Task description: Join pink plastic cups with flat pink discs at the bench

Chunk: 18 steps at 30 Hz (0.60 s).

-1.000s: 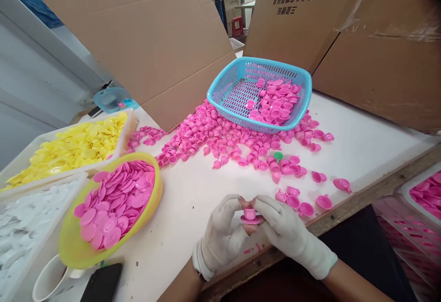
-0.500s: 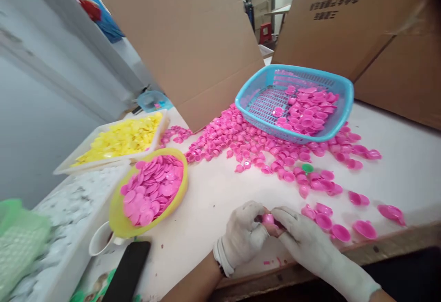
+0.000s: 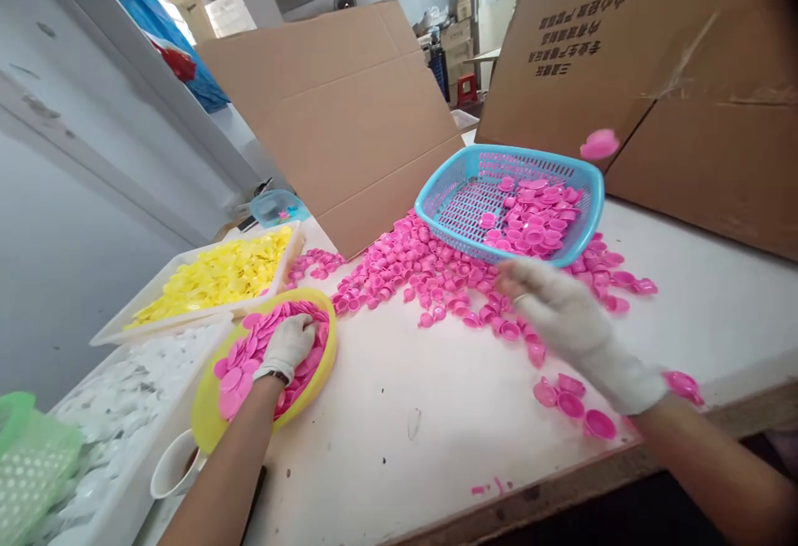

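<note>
My left hand (image 3: 290,345), in a white glove, reaches into the yellow bowl (image 3: 205,421) and rests on the pink round discs (image 3: 240,363), fingers curled over them. My right hand (image 3: 552,301), also gloved, is stretched out with fingers apart above the heap of small pink cups (image 3: 430,268) on the white table (image 3: 436,430). A pink cup-and-disc piece (image 3: 599,145) is in the air above the far right rim of the blue basket (image 3: 436,213), which holds several such pink pieces (image 3: 533,218).
A white tray of yellow discs (image 3: 218,276) and a white tray of white parts (image 3: 118,388) stand at the left, with a white mug (image 3: 171,463) near the bowl. Cardboard sheets (image 3: 349,122) stand behind the table. A few loose pink cups (image 3: 570,405) lie near the front edge.
Both hands were pressing a pink cup onto a disc near the table edge. They have parted: the left went into the yellow bowl, the right swung forward and opened, and the piece flies toward the basket.
</note>
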Each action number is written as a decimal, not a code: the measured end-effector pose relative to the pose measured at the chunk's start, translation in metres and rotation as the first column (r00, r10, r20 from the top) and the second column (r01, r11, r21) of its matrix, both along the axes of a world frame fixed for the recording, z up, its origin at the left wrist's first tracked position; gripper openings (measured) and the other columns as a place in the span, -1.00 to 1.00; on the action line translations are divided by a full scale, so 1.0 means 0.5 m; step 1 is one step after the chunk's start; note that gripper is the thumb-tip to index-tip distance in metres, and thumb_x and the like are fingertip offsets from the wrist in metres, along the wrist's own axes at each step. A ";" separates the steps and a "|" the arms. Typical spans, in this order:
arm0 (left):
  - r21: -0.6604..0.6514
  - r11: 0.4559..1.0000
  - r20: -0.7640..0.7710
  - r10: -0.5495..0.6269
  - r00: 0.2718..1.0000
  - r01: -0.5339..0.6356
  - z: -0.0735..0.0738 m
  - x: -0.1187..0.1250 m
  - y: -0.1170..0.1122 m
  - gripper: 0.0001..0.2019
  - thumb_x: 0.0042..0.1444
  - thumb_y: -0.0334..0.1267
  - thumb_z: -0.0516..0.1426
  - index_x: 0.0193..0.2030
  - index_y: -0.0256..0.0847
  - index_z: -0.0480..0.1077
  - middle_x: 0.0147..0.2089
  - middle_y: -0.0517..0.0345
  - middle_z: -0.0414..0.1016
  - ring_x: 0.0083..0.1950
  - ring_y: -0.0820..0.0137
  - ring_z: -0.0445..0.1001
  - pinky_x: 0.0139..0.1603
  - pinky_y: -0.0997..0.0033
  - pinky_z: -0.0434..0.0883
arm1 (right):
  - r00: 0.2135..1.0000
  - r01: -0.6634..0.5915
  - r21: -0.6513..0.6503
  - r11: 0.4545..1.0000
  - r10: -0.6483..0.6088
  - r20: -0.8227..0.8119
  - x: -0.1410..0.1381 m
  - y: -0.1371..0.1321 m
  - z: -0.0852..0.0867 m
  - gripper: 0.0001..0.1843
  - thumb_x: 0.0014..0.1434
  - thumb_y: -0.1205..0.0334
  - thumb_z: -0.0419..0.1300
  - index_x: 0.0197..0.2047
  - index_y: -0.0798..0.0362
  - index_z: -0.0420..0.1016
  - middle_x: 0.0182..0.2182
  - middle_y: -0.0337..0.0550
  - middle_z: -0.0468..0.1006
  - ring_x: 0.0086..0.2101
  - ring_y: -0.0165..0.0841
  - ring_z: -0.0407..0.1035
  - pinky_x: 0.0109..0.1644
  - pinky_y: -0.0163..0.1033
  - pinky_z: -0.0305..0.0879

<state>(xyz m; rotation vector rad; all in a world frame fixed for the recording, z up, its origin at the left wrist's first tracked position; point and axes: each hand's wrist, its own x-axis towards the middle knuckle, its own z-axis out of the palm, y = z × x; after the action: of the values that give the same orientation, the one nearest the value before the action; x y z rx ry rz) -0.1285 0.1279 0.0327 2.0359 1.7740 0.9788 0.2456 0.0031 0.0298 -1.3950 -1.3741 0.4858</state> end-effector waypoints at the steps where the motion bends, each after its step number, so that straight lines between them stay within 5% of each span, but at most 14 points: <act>1: -0.026 1.000 -0.021 -0.006 1.000 0.005 -0.005 -0.003 0.001 -0.84 -0.17 -0.48 0.18 -0.66 -0.24 0.32 -0.65 0.26 0.33 -0.56 0.45 0.26 -0.44 0.50 0.13 | 0.991 -0.060 -0.037 0.998 0.064 0.114 -0.012 0.009 -0.038 -0.73 0.17 0.29 0.04 -0.06 -0.02 0.42 -0.17 -0.11 0.54 -0.17 -0.24 0.42 -0.06 -0.12 0.35; 3: -0.080 0.997 -0.076 -0.019 0.997 0.013 -0.010 -0.004 -0.005 -0.85 -0.17 -0.48 0.17 -0.65 -0.24 0.32 -0.64 0.26 0.34 -0.55 0.44 0.27 -0.44 0.49 0.12 | 0.919 -0.071 -0.089 0.993 0.100 0.382 -0.036 0.029 -0.103 -0.66 0.14 0.42 0.01 -0.05 0.04 0.43 -0.02 -0.05 0.49 -0.04 -0.22 0.36 0.03 -0.11 0.30; 5: -0.097 0.995 -0.104 -0.006 0.995 -0.004 -0.006 -0.003 -0.016 -0.85 -0.16 -0.45 0.17 -0.65 -0.23 0.31 -0.64 0.27 0.32 -0.54 0.43 0.27 -0.44 0.48 0.13 | 0.761 -0.003 -0.172 0.985 0.114 0.639 -0.055 0.046 -0.142 -0.66 0.13 0.46 0.01 -0.07 0.08 0.45 0.09 0.02 0.41 -0.02 -0.17 0.34 -0.01 -0.08 0.29; 7: -0.085 0.996 -0.108 0.031 0.994 -0.041 0.005 -0.004 -0.033 -0.83 -0.13 -0.40 0.17 -0.65 -0.21 0.28 -0.64 0.28 0.31 -0.53 0.42 0.28 -0.44 0.47 0.14 | 0.617 0.074 -0.214 0.974 0.124 0.777 -0.069 0.056 -0.158 -0.71 0.15 0.44 0.02 -0.10 0.09 0.47 0.11 0.07 0.38 -0.07 -0.12 0.34 -0.11 -0.06 0.29; 9: -0.031 0.994 -0.088 0.101 0.991 -0.104 0.019 -0.004 -0.057 -0.84 -0.07 -0.36 0.14 -0.61 -0.20 0.26 -0.60 0.26 0.32 -0.48 0.40 0.30 -0.41 0.45 0.18 | 0.554 0.087 -0.212 0.973 0.129 0.822 -0.078 0.056 -0.163 -0.73 0.18 0.43 0.02 -0.13 0.09 0.48 0.05 0.11 0.43 -0.11 -0.10 0.35 -0.18 -0.08 0.27; 13: 0.056 0.985 0.060 0.160 0.985 -0.163 0.039 0.027 -0.116 -0.96 0.05 -0.29 0.09 -0.37 -0.19 0.33 -0.45 0.22 0.39 -0.37 0.39 0.36 -0.32 0.40 0.31 | 0.495 -0.010 -0.189 0.982 0.169 0.852 -0.086 0.027 -0.177 -0.74 0.16 0.50 0.02 -0.21 0.09 0.48 -0.24 0.05 0.54 -0.24 -0.15 0.37 -0.20 -0.11 0.21; 15: -0.028 0.998 0.281 0.070 0.957 -0.065 0.035 0.066 -0.144 -0.90 0.08 -0.22 0.10 -0.31 -0.19 0.31 -0.46 0.24 0.38 -0.43 0.44 0.38 -0.37 0.43 0.35 | 0.501 -0.077 -0.200 0.977 0.211 0.839 -0.086 0.006 -0.186 -0.73 0.13 0.54 0.02 -0.23 0.08 0.47 -0.31 0.00 0.53 -0.29 -0.19 0.38 -0.21 -0.13 0.20; 18: -0.193 0.964 0.628 -0.021 0.778 0.182 0.009 0.144 -0.177 -0.78 0.04 -0.16 0.17 -0.23 -0.20 0.30 -0.43 0.27 0.40 -0.49 0.51 0.38 -0.45 0.48 0.39 | 0.637 -0.150 -0.250 0.957 0.287 0.715 -0.085 -0.027 -0.187 -0.73 0.07 0.57 0.03 -0.26 0.09 0.45 -0.34 -0.07 0.52 -0.30 -0.23 0.38 -0.22 -0.18 0.22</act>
<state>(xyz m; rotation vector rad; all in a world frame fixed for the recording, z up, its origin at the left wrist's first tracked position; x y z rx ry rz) -0.0568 0.0395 0.0369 1.4020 1.3250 1.1586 0.2029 -0.0102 -0.0635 -1.6607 -2.2450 0.1635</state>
